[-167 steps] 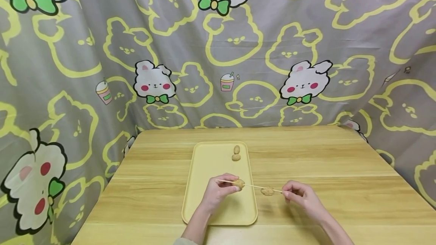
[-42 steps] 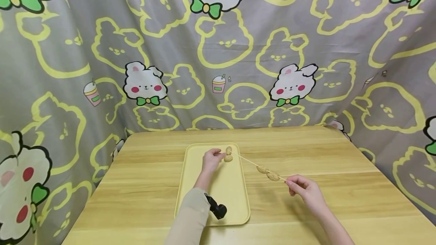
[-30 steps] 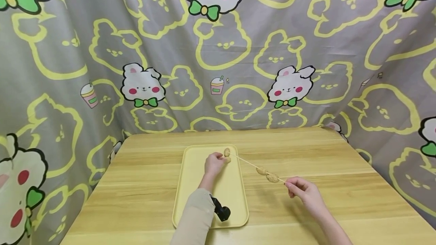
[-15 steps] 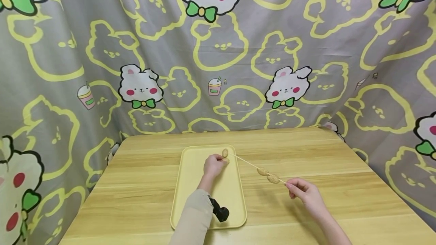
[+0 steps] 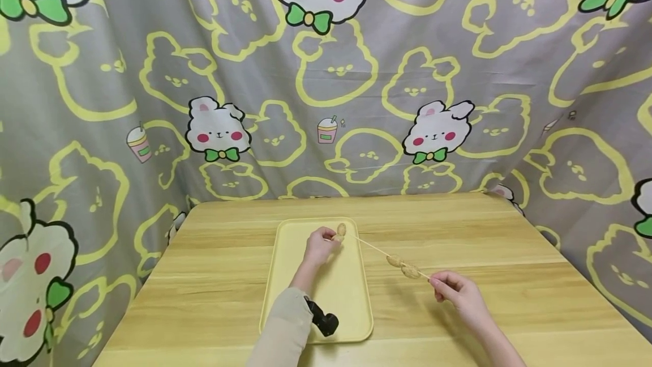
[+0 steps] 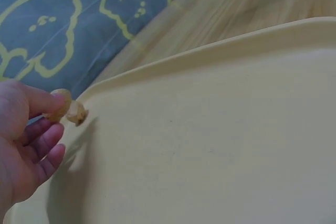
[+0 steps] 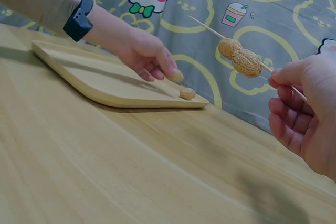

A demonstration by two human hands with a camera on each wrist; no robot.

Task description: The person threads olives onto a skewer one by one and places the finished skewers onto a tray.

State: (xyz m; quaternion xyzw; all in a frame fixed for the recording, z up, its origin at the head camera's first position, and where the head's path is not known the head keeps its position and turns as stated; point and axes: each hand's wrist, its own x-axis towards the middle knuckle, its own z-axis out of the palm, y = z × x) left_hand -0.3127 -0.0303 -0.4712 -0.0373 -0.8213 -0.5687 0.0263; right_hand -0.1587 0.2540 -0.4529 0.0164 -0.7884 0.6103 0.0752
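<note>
My right hand pinches a thin wooden skewer near its lower end, pointing up and left. Two brown, wrinkled food balls are threaded on it, pressed together just ahead of my fingers. Over the far right part of the yellow tray, my left hand pinches a third ball between thumb and fingers. In the right wrist view this held ball is raised off the tray. Another loose ball lies on the tray close beside it, near the corner.
The tray lies on a wood-grain table, whose far edge meets a grey patterned curtain. A black wrist camera is strapped to the left wrist. Table surface shows to the right of the tray, under the skewer.
Earlier, my left hand was pushing a ball onto the skewer; now both threaded balls sit together near my right hand. My left hand has gone to the loose pair and taken hold of the nearer ball.
</note>
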